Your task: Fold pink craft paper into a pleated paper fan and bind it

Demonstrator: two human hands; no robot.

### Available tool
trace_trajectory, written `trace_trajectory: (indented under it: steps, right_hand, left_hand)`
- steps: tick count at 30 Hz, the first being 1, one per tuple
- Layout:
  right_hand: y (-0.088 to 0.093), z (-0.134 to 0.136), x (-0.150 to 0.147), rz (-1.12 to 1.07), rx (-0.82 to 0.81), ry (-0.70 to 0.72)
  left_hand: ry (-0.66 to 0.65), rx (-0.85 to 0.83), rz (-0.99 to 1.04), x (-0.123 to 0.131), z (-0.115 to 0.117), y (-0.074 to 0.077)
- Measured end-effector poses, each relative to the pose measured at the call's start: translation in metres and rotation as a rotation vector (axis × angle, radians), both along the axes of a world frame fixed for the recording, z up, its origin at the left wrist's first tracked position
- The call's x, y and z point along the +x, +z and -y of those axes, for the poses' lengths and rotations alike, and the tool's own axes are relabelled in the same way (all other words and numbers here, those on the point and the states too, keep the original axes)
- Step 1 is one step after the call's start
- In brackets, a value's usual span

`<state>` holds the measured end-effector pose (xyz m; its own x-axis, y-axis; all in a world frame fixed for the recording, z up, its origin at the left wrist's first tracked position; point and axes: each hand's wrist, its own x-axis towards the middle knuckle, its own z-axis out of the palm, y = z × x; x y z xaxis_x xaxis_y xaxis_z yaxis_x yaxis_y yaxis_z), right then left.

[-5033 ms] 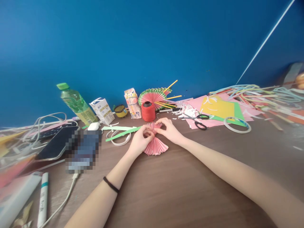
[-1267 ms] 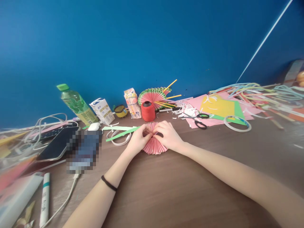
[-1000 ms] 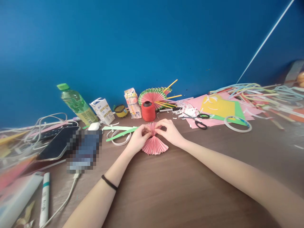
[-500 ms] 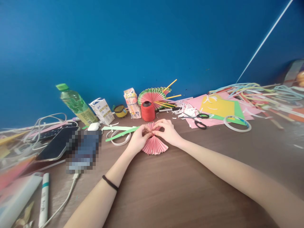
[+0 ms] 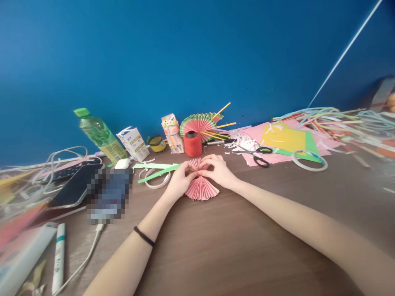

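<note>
A pink pleated paper piece (image 5: 202, 190) lies on the brown table, fanned out above and below a narrow middle. My left hand (image 5: 182, 177) pinches that middle from the left, thumb and fingertips together. From the right, my right hand (image 5: 217, 172) pinches the same spot, its fingertips touching those of my left hand. Any thread between the fingertips is too small to make out. Just behind the hands stands a spool of red thread (image 5: 193, 144). Green paper strips (image 5: 159, 173) and a tape roll (image 5: 154, 185) lie beside my left hand.
Along the blue wall stand a green bottle (image 5: 100, 135), a carton (image 5: 133, 144) and a red-green paper fan (image 5: 197, 123). Black-handled scissors (image 5: 261, 161), coloured sheets (image 5: 284, 139) and a tape roll (image 5: 309, 160) lie right. Phones (image 5: 75, 185) and a white marker (image 5: 58, 259) are left.
</note>
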<state>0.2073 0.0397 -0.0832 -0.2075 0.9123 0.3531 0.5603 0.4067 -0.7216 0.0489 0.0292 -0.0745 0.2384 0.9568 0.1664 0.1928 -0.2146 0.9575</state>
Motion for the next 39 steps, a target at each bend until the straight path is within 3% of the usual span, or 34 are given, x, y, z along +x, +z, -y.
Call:
trace_trajectory:
  steps: [8, 14, 25, 34, 39]
  right_hand:
    - [-0.002, -0.003, 0.001, 0.001, 0.019, 0.026]
    - [0.000, -0.001, 0.002, 0.021, 0.157, 0.090]
    - [0.000, -0.004, 0.004, -0.023, 0.110, 0.165]
    - [0.004, 0.005, 0.001, 0.004, 0.238, 0.191]
    - [0.004, 0.004, 0.003, 0.109, 0.313, 0.277]
  left_hand:
    - [0.005, -0.050, 0.007, 0.000, 0.000, -0.001]
    - [0.005, -0.078, 0.031, 0.001, -0.001, 0.000]
    - [0.004, -0.028, -0.015, -0.003, -0.001, -0.002]
    - [0.023, -0.010, -0.007, -0.004, -0.002, -0.003]
    - [0.015, -0.020, -0.009, -0.005, -0.002, -0.005]
